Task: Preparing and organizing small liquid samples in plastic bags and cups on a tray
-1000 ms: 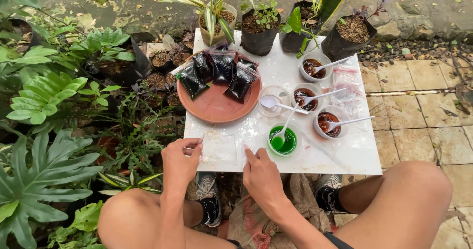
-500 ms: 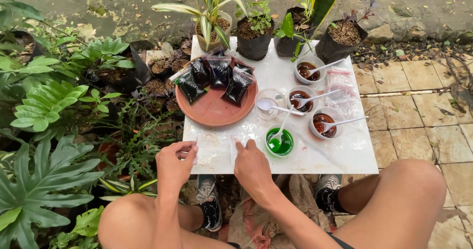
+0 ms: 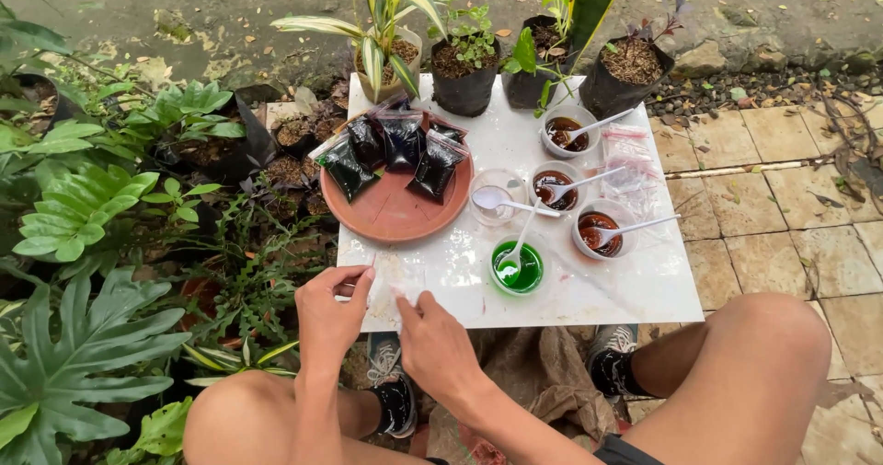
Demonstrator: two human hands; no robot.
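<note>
Our left hand [image 3: 329, 310] and right hand [image 3: 432, 341] pinch a small clear plastic bag [image 3: 391, 276] at the white table's [image 3: 635, 290] near edge, where, we judge, a slip could tip the green liquid cup [image 3: 517, 268].

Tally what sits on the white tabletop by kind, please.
Small cups of liquid: 5
White spoons: 5
Filled dark bags: 4
Terracotta dish: 1
Clear empty bags by the hands: count unclear
Total counted: 15

Both hands [image 3: 386, 322] pinching, seemingly, clear bag [image 3: 391, 276]
</note>
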